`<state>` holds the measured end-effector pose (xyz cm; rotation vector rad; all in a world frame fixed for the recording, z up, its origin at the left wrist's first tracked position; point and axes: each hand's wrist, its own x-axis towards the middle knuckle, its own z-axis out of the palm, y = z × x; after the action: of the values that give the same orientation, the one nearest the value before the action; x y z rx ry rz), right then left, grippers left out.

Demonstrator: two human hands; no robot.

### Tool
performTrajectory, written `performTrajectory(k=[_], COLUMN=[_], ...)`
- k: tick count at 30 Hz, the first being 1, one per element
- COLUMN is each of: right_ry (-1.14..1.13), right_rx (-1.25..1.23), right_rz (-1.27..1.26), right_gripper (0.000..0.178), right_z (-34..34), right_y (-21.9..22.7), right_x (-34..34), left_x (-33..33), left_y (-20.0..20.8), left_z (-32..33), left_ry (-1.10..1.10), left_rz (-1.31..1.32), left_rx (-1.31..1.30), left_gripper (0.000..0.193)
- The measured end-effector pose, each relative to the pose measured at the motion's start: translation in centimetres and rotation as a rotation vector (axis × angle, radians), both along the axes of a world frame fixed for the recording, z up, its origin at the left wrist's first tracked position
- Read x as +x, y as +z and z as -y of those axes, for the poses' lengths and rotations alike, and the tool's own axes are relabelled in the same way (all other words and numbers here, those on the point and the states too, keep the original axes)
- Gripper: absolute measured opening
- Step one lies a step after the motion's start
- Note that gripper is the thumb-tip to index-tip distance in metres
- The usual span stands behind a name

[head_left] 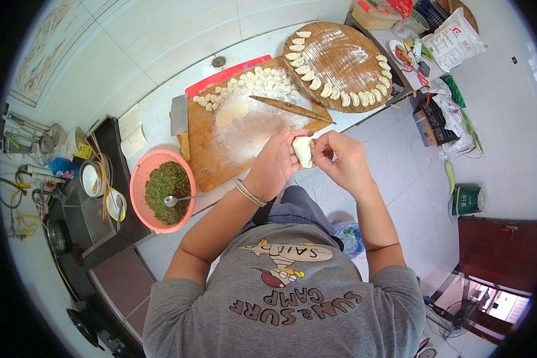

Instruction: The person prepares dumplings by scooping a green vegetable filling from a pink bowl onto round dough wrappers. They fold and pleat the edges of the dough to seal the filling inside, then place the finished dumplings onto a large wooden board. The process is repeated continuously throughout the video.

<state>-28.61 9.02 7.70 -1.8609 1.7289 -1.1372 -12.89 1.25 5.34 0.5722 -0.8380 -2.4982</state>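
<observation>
A pale, folded dumpling (pixel 303 151) is held between my two hands, just past the front edge of the cutting board. My left hand (pixel 274 162) cradles it on curled fingers. With thumb and forefinger, my right hand (pixel 340 160) pinches its right edge. On the floury wooden board (pixel 212 164) lie two flat round wrappers (pixel 231 113), many small dough pieces (pixel 244 86) and a tapered rolling pin (pixel 289 108). Shaped dumplings (pixel 334 93) line the rim of a round wooden board (pixel 334 53). A pink basin (pixel 138 206) holds green filling (pixel 164 185) and a metal spoon (pixel 172 201).
A cleaver (pixel 179 116) rests along the board's left edge, its handle toward me. Bowls with chopsticks (pixel 105 191) stand by the sink on the left. A white flour sack (pixel 454 40) and a plate of vegetables (pixel 404 55) are at the far right.
</observation>
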Motion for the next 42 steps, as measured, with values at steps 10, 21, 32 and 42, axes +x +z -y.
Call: performTrajectory(k=[10,21,32,42], right_ry=[0.219,-0.043,0.286,0.206], right_rx=[-0.215,0.102,-0.19,-0.086], right_rz=[-0.072,0.069,-0.048,-0.149], right_gripper=[0.017,0.014,0.018,0.017], right_z=[0.9,0.3,1.0,0.9], right_y=[1.0,1.1,1.0,1.3], right_x=[-1.7,0.4,-1.3,-0.7], left_x=[0.7,-0.1,0.7,1.0], left_y=[0.3,1.0,0.8,-0.2], left_z=[0.5,-0.3,0.3,1.1], left_ry=[-0.077,-0.086,-0.22,-0.258], left_rz=[-0.001,0.16,0.108,0.191], left_rx=[-0.031,-0.174,-0.156,-0.194], left_gripper=[0.06,0.054,0.057,0.057])
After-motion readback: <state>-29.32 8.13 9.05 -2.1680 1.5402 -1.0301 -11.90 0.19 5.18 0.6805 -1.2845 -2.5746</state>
